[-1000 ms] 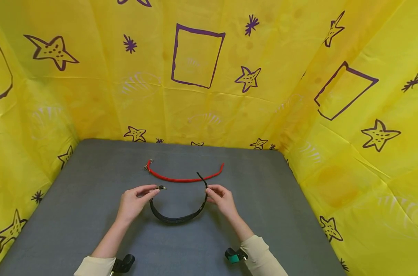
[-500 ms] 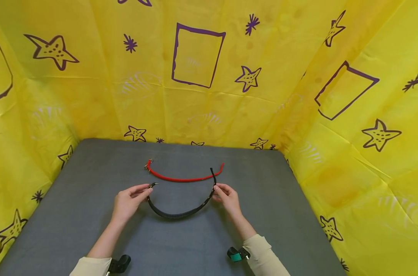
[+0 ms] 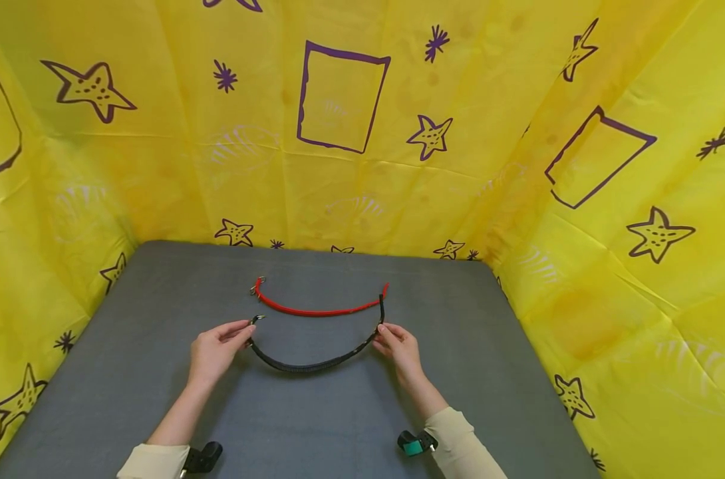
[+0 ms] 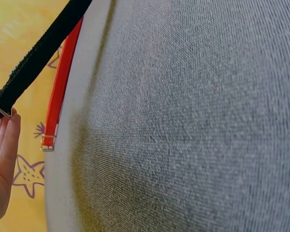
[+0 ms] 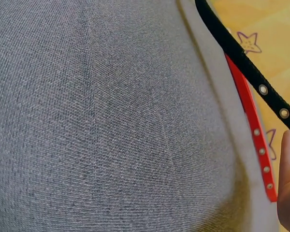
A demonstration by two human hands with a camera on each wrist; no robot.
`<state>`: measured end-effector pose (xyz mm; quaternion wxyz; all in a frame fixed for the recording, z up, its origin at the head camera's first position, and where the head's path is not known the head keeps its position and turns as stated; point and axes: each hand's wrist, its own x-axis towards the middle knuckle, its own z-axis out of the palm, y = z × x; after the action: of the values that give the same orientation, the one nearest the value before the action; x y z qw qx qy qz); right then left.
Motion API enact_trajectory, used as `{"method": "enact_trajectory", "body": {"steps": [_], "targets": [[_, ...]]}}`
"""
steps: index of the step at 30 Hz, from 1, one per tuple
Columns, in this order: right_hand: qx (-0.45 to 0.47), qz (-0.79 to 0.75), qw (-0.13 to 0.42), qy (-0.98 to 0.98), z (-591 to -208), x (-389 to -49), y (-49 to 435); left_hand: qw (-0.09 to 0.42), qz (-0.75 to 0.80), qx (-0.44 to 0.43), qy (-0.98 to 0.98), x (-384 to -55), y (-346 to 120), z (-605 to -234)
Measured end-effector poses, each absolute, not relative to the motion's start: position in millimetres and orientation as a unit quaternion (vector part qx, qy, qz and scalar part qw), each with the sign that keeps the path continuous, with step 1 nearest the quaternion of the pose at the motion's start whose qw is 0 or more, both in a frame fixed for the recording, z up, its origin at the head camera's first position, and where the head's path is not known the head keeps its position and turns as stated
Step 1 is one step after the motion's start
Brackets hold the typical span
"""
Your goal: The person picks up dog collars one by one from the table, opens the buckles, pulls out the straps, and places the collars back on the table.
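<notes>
Between my two hands a black collar with a metal buckle and metal eyelets sags in a shallow curve above the grey table. My left hand pinches it near the buckle end, and the buckle pokes out past the fingertips. At the other end, my right hand pinches the eyelet part, with the strap's tip sticking up beyond the fingers. In the right wrist view, eyelets show along the black collar close to the fingertips. Behind it lies a red collar, its buckle end to the left and its eyelet end to the right.
The grey cloth-covered table reaches back to a yellow curtain printed with purple starfish, which also closes off both sides. A black wrist mount sits on the left arm, another mount on the right.
Both hands have moved apart, the left one leftward and the right one rightward. The black collar between them has gone from a deep loop to a flatter curve. The red collar stays put.
</notes>
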<state>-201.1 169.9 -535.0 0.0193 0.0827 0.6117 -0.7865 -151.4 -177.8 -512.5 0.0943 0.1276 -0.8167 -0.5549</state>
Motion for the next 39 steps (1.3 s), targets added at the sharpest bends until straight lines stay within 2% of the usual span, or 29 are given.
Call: {"method": "enact_trajectory", "body": {"steps": [11, 28, 39], "targets": [[0.108, -0.799, 0.043, 0.59, -539.7, -201.6, 176.5, 0.083, -0.535, 0.137, -0.83, -154.9, -183.8, -515.5], [0.15, -0.793, 0.07, 0.586, -550.9, -206.0, 184.8, 0.042, -0.536, 0.116, -0.835, -163.1, -190.3, -521.1], [0.164, -0.787, 0.076, 0.589, -554.3, -209.6, 186.1, 0.005, -0.561, 0.142, -0.815, -169.4, -195.1, -525.6]]}}
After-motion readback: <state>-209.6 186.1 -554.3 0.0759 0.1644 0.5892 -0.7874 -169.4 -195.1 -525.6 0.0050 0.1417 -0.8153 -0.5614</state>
